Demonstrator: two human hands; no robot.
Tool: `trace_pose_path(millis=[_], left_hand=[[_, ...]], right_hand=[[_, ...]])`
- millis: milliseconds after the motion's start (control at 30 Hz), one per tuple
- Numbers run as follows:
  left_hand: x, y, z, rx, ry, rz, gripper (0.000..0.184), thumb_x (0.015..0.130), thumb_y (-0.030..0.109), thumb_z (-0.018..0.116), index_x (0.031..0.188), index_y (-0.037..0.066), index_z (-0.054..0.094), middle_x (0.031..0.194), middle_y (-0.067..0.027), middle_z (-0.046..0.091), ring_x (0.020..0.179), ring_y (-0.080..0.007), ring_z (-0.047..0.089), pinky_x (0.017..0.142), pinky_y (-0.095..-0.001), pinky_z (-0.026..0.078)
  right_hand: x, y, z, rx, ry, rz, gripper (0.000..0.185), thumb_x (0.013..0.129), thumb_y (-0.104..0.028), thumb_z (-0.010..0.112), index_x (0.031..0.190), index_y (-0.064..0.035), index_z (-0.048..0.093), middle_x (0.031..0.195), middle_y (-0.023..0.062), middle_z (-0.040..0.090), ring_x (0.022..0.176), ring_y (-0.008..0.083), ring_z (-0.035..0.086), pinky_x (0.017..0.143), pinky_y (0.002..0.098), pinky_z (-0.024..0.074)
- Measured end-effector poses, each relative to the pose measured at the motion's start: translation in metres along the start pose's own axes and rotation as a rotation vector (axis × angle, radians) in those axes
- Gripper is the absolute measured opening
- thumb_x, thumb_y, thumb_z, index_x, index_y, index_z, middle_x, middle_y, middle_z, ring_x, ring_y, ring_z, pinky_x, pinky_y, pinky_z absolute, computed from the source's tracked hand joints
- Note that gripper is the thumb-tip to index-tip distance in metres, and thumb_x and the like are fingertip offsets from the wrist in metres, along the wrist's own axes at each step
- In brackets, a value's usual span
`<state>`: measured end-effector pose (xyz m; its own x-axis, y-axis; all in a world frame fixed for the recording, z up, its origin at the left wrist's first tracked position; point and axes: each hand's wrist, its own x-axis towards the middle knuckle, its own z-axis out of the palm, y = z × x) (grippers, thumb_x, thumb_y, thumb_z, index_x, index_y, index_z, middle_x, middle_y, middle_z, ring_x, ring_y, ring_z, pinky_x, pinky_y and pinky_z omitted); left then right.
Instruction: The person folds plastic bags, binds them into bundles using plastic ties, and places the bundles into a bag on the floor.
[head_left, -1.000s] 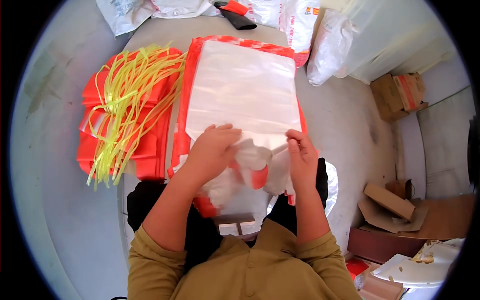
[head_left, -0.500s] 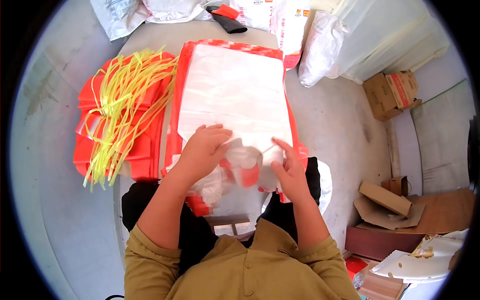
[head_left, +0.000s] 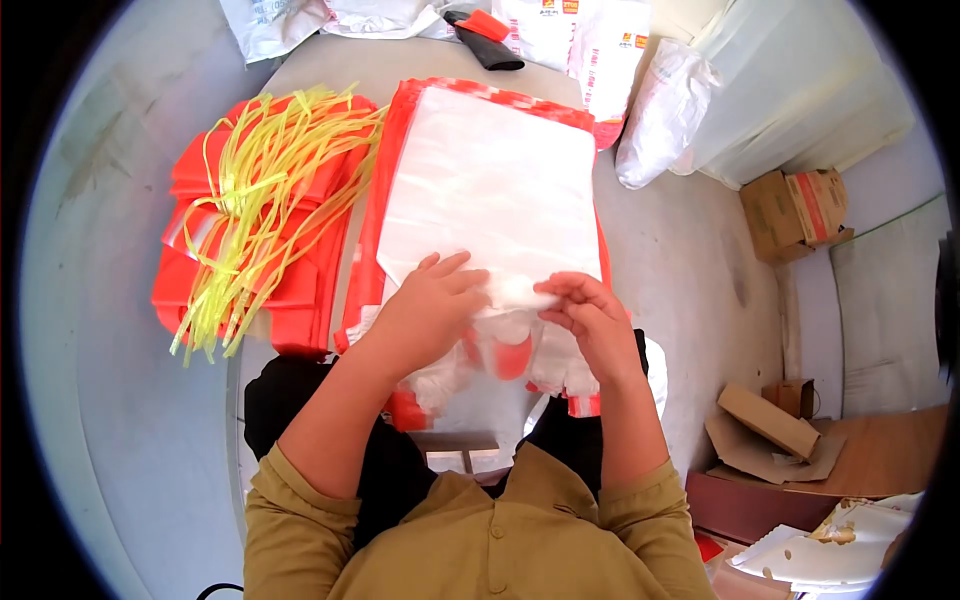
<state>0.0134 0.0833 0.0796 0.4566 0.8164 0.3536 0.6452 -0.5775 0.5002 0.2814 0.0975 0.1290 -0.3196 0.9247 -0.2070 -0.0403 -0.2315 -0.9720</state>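
A sheet-like white plastic bag (head_left: 490,180) lies flat on a stack of red plastic bags (head_left: 376,225) before me. My left hand (head_left: 425,308) rests on the lower left of the white bag, fingers stretched out and apart. At the bag's lower right, my right hand (head_left: 592,318) has its fingertips pinched together on the white plastic. Between the hands the bag's lower part is gathered, and red shows through a rounded gap under it. Crumpled, translucent handle ends hang over the near edge, toward my lap.
Left of the stack lie folded red bags (head_left: 300,290) topped by a bundle of yellow strips (head_left: 240,200). White printed sacks (head_left: 605,70) and a black roll (head_left: 490,50) stand at the back. Cardboard boxes (head_left: 785,215) sit at the right.
My right hand's fingers have come together from a spread pose, closing on the white plastic. My left hand stays on the bag. The whole view has shifted slightly.
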Motion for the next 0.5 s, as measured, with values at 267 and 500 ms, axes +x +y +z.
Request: trace_pose_path(millis=[267,500], left_hand=[[0.002,-0.002,-0.003,0.037,-0.040,0.017,0.035,0.079,-0.001,0.073,0.112,0.010,0.071,0.138,-0.0139,0.064,0.138,-0.0391,0.054,0.114,-0.0588,0.043],[-0.002,0.002,0.013,-0.203,0.123,-0.217,0.034,0.077,-0.002,0.072,0.107,0.013,0.077,0.145,-0.0232,0.058,0.135,-0.0428,0.055,0.112,-0.0529,0.046]], right_hand=[[0.049,0.008,0.017,-0.461,0.000,0.086,0.031,0.096,-0.004,0.062,0.126,0.0027,0.067,0.113,0.0100,0.072,0.103,0.0177,0.070,0.089,0.0319,0.0547],[0.055,0.008,0.026,-0.938,-0.025,-0.206,0.032,0.099,-0.016,0.058,0.127,-0.0057,0.070,0.113,0.0145,0.071,0.101,0.0305,0.069,0.087,0.0406,0.0544]])
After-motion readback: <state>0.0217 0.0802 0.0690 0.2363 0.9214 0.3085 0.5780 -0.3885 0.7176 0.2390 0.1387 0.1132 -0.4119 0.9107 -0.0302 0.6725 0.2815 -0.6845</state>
